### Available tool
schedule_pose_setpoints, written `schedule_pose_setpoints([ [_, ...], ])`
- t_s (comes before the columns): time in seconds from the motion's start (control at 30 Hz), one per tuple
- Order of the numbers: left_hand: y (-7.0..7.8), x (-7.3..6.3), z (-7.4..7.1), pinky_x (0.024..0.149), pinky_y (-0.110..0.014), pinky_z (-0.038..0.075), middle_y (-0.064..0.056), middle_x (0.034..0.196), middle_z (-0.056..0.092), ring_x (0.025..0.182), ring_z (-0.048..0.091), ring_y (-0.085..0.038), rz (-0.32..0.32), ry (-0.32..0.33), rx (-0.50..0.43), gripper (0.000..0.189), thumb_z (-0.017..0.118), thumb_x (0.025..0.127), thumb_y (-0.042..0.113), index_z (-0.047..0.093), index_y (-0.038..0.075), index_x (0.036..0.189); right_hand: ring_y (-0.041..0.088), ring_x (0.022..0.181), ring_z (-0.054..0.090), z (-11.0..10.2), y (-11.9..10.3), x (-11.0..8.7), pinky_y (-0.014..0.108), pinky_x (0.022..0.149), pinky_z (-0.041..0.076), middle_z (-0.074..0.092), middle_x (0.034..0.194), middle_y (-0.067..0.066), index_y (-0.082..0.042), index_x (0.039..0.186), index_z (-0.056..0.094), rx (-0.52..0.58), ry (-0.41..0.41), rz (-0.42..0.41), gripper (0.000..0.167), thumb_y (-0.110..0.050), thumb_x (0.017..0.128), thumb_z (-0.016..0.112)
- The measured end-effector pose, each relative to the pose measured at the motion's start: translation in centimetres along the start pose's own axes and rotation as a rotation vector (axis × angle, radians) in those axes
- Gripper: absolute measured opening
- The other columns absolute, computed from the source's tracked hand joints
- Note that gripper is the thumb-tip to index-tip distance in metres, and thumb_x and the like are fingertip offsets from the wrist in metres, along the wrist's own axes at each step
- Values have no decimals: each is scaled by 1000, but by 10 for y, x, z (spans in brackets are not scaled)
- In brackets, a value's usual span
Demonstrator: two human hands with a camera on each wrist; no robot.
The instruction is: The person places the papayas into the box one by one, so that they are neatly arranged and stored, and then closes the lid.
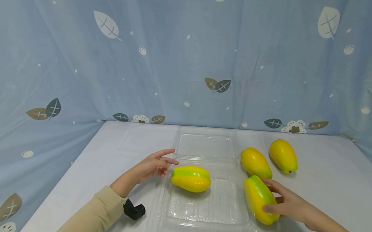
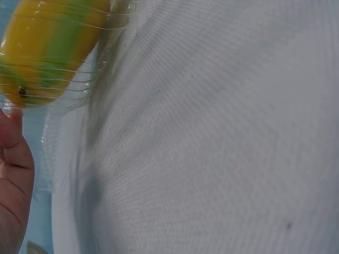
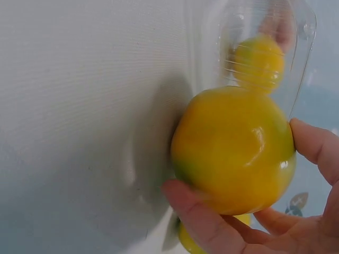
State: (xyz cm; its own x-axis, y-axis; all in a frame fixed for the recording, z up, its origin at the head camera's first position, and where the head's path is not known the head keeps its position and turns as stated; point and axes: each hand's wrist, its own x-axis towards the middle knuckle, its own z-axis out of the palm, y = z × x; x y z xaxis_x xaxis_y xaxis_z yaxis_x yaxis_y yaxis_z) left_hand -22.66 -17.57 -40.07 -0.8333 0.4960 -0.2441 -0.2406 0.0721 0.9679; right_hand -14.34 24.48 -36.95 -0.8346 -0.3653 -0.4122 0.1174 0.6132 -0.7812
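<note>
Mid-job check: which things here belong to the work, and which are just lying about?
Likely part of the work:
open clear container
yellow-green fruit in it
held fruit, in the right hand
two other fruits, probably

Likely just around it:
blue curtain
black device near left wrist

There's a pale blue curtain (image 1: 162,82) along the back and both sides here, covered in leaves (image 1: 328,23), white flowers (image 1: 295,126) and tiny paw prints (image 1: 365,110). The white table (image 1: 332,169) in front has a kinda woven-looking surface.
</note>
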Motion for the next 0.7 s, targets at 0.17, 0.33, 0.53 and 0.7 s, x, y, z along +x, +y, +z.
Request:
schedule_pose_setpoints([
  [0.17,0,-1,0,60,-20,45,-6,114,58,62,50,-9,1,2,3,64,46,88,4,19,8,146,51,115,39,-1,4,0,43,74,50,17,139,36,-2,144,11,64,-8,17,83,-28,85,62],
  [0.33,1,0,0,60,-20,45,-7,116,57,62,50,-8,-3,4,10,64,46,88,3,18,8,146,51,117,36,-2,6,0,43,75,49,16,140,35,-2,145,9,98,-13,26,83,-28,86,61],
  [0.53,1,0,0,60,-20,45,-9,117,57,62,50,-8,0,2,12,64,46,88,4,17,7,146,49,116,38,-3,8,0,42,74,49,18,139,35,-1,144,9,113,-7,23,83,-27,85,62],
  [0.7,2,0,1,60,-20,45,-9,118,57,62,50,-9,-3,5,16,64,46,88,4,18,7,146,50,117,37,-6,8,-2,41,74,49,17,140,35,-1,144,11,97,9,4,83,-27,84,62],
])
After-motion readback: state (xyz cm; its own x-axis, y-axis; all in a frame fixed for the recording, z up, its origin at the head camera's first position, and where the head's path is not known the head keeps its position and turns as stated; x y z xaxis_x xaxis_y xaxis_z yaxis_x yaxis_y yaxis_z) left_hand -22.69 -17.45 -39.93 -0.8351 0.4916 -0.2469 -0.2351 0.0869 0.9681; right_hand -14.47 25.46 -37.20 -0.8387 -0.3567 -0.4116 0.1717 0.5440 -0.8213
